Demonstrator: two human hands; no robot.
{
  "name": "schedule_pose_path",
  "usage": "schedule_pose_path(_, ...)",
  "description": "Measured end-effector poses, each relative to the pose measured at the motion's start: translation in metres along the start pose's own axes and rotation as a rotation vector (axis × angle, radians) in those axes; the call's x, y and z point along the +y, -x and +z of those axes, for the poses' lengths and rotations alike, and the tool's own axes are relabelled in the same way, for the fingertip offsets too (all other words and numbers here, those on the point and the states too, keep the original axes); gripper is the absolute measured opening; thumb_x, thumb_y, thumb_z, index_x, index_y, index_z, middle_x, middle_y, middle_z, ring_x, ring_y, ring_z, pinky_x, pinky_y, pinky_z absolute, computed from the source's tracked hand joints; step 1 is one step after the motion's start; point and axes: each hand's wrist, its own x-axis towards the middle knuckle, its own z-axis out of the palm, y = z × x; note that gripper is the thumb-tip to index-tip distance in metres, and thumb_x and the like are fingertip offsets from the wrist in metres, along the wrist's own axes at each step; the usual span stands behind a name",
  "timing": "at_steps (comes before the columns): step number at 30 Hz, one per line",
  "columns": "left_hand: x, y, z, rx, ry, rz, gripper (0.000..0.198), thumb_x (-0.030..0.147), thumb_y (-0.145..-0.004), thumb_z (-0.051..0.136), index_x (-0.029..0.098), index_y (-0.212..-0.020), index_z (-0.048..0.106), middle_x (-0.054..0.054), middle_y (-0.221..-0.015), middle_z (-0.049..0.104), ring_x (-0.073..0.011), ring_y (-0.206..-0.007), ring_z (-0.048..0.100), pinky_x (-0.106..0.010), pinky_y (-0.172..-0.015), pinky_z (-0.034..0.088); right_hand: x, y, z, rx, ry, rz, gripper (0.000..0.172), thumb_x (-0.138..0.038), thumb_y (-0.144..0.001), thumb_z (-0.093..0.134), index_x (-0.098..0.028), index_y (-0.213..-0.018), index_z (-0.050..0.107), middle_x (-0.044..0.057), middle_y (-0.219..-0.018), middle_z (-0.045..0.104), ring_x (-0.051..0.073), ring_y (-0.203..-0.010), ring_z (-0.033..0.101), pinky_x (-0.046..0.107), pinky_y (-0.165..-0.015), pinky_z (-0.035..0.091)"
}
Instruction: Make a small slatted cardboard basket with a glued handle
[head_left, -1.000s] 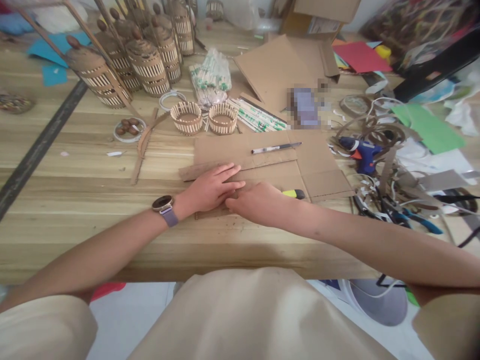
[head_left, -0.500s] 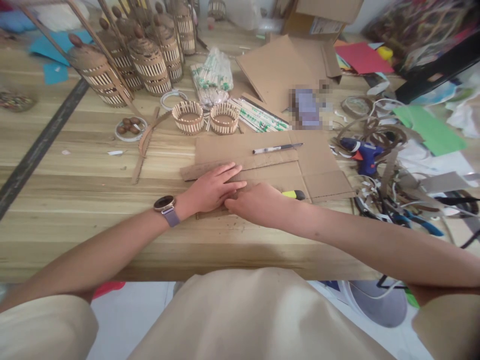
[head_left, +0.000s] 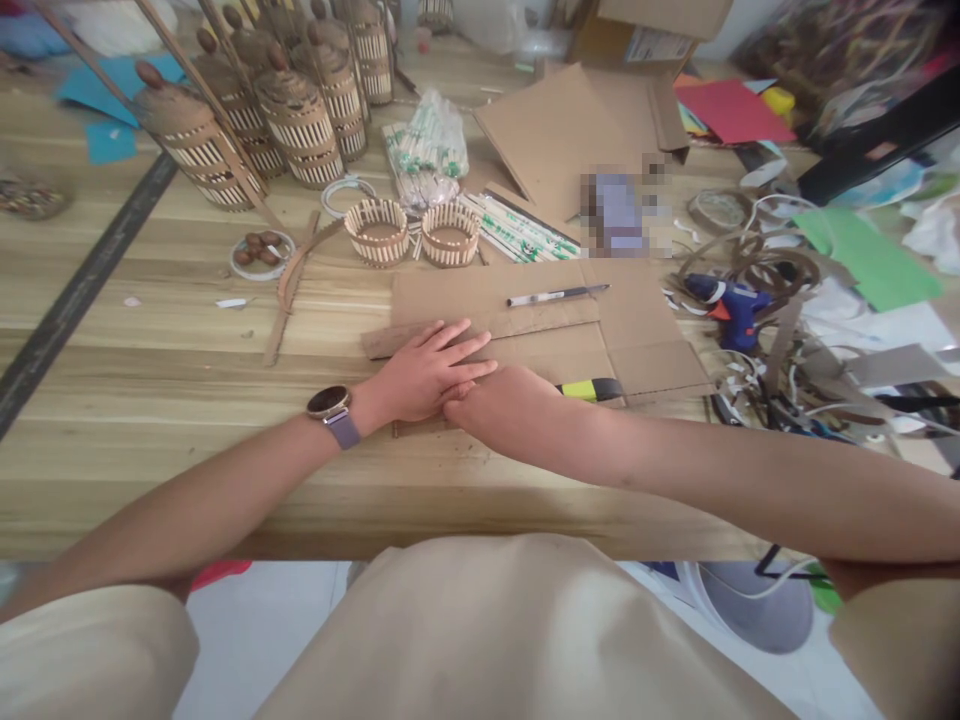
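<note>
My left hand [head_left: 429, 376] lies flat on the cardboard [head_left: 646, 366], palm down with its fingers spread. Pressed up against it is my right hand [head_left: 504, 408], curled closed. Its fingertips face away from me, so whatever they may grip is hidden. A narrow cardboard strip [head_left: 384, 343] extends from beneath my left fingers. Just past my right wrist rests a yellow-and-black tool [head_left: 589, 390], partly covered by the arm. Farther up the cardboard lies a pen [head_left: 559, 296].
Two small stick baskets [head_left: 450, 237] stand behind the cardboard, with lantern-like stick cages [head_left: 300, 130] at the back left. A dish of brown beads [head_left: 262, 256] sits left. A blue glue gun [head_left: 735, 308] lies among tangled strips at right. A phone-like object [head_left: 619, 212] is pixelated.
My right hand and forearm have shifted slightly toward me, uncovering more of the yellow-and-black tool. My left hand stays nearly in place, its fingers a little more spread.
</note>
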Motion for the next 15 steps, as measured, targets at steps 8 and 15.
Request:
schedule_pose_path(8,-0.001,0.0,0.0,-0.007,-0.009,-0.009,0.04,0.031,-0.101,0.041,0.025,-0.138,0.057,-0.007,-0.154,0.043,-0.0344,-0.145,0.031,-0.055,-0.116,0.028,0.013,0.015,0.011,0.009,0.028,-0.018,0.033,0.002,-0.085,0.053,-0.014,-0.112,0.064,0.013,-0.095,0.075,0.024,-0.08,0.071,0.027,-0.054,0.04)
schedule_pose_path(15,0.001,0.0,-0.002,-0.001,-0.014,-0.007,0.04,0.032,-0.103,0.039,0.024,-0.137,0.058,-0.008,-0.154,0.044,-0.0348,-0.145,0.032,-0.056,-0.116,0.029,0.026,0.031,0.017,-0.107,-0.018,0.05,0.032,0.0,-0.084,0.055,-0.019,-0.109,0.062,0.006,-0.079,0.072,0.021,-0.063,0.068,0.026,-0.047,0.024)
